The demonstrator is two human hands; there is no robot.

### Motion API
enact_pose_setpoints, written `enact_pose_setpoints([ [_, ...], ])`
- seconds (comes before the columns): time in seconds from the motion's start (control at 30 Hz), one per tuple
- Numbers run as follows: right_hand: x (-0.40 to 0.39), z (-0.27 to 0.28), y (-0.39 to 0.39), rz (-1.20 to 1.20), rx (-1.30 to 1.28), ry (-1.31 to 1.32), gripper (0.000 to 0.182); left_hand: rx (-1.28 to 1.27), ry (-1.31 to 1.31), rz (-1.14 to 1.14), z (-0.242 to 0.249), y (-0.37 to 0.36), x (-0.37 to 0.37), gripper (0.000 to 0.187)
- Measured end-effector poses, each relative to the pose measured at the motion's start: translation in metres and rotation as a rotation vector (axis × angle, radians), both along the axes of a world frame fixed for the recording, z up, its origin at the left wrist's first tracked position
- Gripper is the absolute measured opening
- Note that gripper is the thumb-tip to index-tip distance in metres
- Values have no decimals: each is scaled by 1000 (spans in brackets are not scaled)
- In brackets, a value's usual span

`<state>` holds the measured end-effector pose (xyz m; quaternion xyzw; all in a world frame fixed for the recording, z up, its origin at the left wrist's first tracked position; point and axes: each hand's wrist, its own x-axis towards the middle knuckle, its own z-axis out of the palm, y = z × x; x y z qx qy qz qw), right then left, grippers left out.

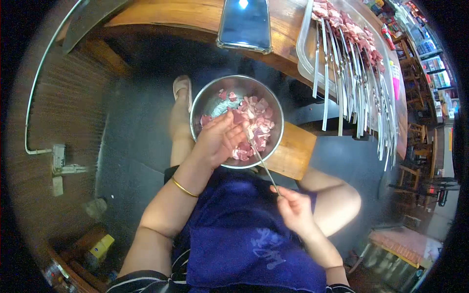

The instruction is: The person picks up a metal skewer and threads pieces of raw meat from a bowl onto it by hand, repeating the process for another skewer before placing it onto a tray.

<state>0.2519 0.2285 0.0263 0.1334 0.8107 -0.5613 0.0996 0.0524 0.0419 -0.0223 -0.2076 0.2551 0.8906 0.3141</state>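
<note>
A steel bowl with chunks of raw meat sits in front of me. Over it, my left hand is closed around a piece of meat, its palm turned partly up. My right hand grips the near end of a thin metal skewer above my lap. The skewer slants up and left, with meat at its far tip beside my left fingers. Whether that tip piece is also held by the left fingers is hard to make out.
A clear plastic tray on the wooden table holds several loaded meat skewers, metal ends hanging over its edge. A phone lies at the table edge. A wooden stool is beside the bowl, and a blue apron covers my lap.
</note>
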Motion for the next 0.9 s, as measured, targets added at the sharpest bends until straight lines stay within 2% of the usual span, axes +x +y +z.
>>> enact_pose_setpoints([
  [0.13, -1, 1, 1, 103, 306, 166, 26, -57, 129, -14, -4, 2, 1, 15],
  [0.23, 0, 2, -1, 101, 303, 134, 26, -151, 188, -50, -1, 2, 1, 16],
  [0.43, -1, -3, -9, 41, 214, 199, 26, -154, 204, -98, -2, 3, 3, 16],
  [0.63, -13, -1, -16, 71, 155, 87, 25, -40, 142, -200, -20, 2, 16, 18],
  [0.77, -29, -8, -20, 31, 65, 65, 26, -317, 314, -488, -21, 6, 40, 19],
  [0.87, -33, -13, -12, 36, -79, -101, 27, -479, 548, -605, -27, -4, 32, 15],
  [0.9, -30, -18, -9, -32, -177, -122, 26, -536, 519, -554, -29, -8, 29, 13],
])
